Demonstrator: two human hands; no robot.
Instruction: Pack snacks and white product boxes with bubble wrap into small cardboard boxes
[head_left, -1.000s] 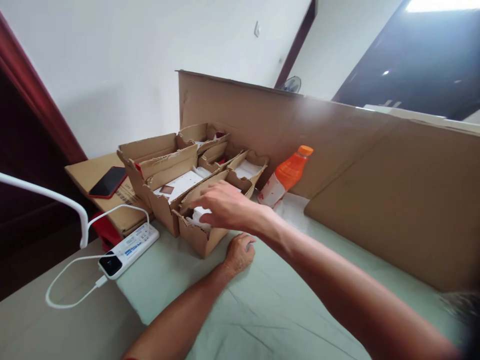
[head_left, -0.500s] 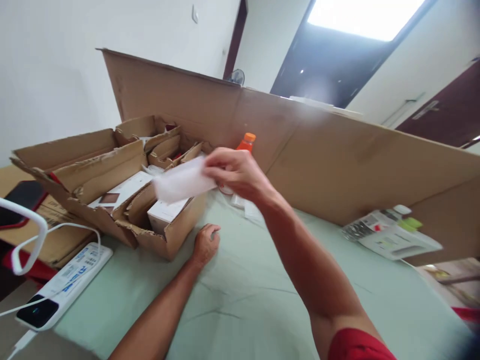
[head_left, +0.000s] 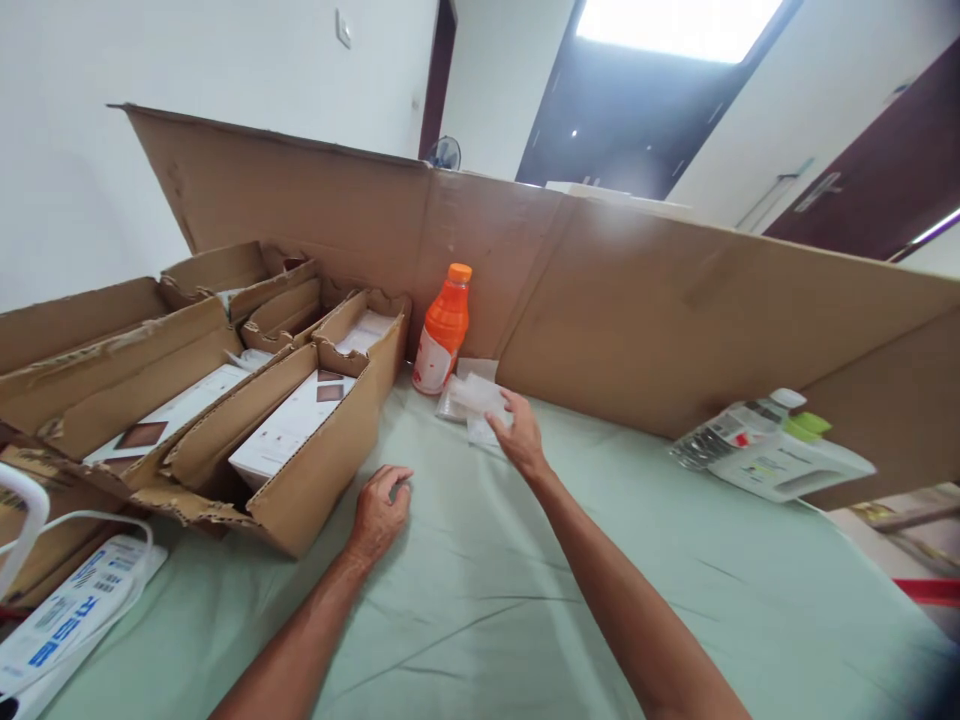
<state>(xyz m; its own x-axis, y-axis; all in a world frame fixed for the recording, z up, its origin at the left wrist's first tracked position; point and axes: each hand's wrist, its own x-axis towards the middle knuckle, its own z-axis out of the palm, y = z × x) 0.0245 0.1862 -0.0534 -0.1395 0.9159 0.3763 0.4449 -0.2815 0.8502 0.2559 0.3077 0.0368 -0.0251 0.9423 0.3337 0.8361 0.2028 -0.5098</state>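
Note:
My right hand (head_left: 519,435) reaches to the middle of the table. Its thumb and fingers pinch the right edge of a thin, whitish see-through plastic packet (head_left: 480,394). That packet lies just over a few similar clear packets (head_left: 480,432) beside an orange bottle (head_left: 448,325), which stands upright. My left hand (head_left: 381,515) rests on the green cloth, its fingers loosely bent, the thumb apart and nothing in it. It lies just right of a cardboard compartment (head_left: 322,475) that holds a white box (head_left: 294,420).
More cardboard compartments with white boxes (head_left: 176,415) stand at left. A tall cardboard panel (head_left: 675,310) runs along the back. At right lie a clear bottle (head_left: 731,430) and a white jug (head_left: 787,465). A white power strip (head_left: 79,610) with a cable sits front left.
My right hand has moved right and down from beside the compartments, bringing a whitish packet to the packets by the orange bottle. My left hand stays on the cloth. The view has shifted right.

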